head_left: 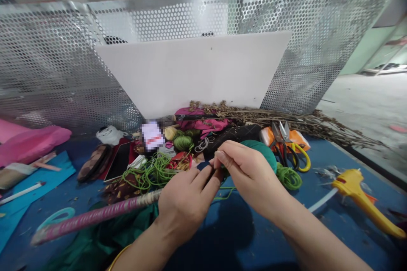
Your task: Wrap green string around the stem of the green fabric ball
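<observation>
While the purple stick (98, 218) slants from the left hand (187, 199) toward the near left corner of the blue desk (349, 225), the left fingers are curled around its end, and the right hand (244, 165) brings its fingertips together against them, though I cannot tell what is pinched there. Just beyond the hands lie some green string (149, 173) and a teal ball (263, 152), with two pairs of scissors (278, 133) to the right. Near the desk's right edge rests a yellow glue gun (352, 184), while dried twigs (286, 116) lie along the far edge.
</observation>
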Demonstrator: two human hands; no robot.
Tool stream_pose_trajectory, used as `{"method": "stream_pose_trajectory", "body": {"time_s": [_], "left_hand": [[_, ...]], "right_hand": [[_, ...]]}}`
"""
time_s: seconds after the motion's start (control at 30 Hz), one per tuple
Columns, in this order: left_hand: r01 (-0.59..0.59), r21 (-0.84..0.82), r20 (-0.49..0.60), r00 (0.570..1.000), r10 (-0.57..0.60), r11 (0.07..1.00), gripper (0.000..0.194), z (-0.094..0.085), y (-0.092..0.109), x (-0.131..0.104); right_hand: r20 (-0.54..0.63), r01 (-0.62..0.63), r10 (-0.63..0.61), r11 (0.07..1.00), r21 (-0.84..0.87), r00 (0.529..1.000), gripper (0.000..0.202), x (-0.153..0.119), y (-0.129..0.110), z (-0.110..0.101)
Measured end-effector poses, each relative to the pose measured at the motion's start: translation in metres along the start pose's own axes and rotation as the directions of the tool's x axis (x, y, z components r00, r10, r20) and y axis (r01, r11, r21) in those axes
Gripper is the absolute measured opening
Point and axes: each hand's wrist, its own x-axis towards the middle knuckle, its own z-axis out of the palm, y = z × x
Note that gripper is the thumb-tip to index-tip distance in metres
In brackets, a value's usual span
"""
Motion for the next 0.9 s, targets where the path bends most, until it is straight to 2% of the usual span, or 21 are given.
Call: {"method": "stream_pose_trajectory", "body": {"time_s": [0.4, 0.53, 0.67, 0.77, 0.83, 0.9], "left_hand": [[-0.003, 0.012, -0.009, 1.0, 0.003, 1.0, 0.038, 0.002, -0.001, -0.003], [0.027, -0.004, -0.035, 0.999, -0.027, 1.0, 0.034, 0.001, -0.003, -0.003], [0.14, -0.079, -0.019, 0.99, -0.142, 0.987, 0.03, -0.004, -0.016, -0.004], [0.263, -0.138, 0.007, 0.964, -0.265, 0.955, 0.031, -0.011, -0.03, -0.007], [0.358, -0.211, 0.074, 0.934, -0.35, 0.91, 0.031, -0.017, -0.039, -0.009], [0.471, -0.316, 0.194, 0.882, -0.429, 0.824, 0.032, -0.023, -0.045, -0.01]], "right_hand": [[0.005, 0.027, -0.027, 0.999, 0.024, 1.0, 0.031, 0.0, 0.001, 0.002], [0.013, 0.004, -0.007, 0.986, 0.166, 1.0, 0.026, 0.0, -0.001, -0.002], [0.044, -0.146, 0.139, 0.933, 0.328, 0.989, 0.032, -0.004, -0.004, -0.02], [0.062, -0.261, 0.257, 0.89, 0.373, 0.964, 0.036, -0.006, 0.003, -0.038], [-0.022, -0.276, 0.307, 0.881, 0.384, 0.951, 0.034, -0.003, 0.013, -0.048], [-0.136, -0.265, 0.346, 0.872, 0.411, 0.928, 0.034, 0.004, 0.026, -0.054]]}}
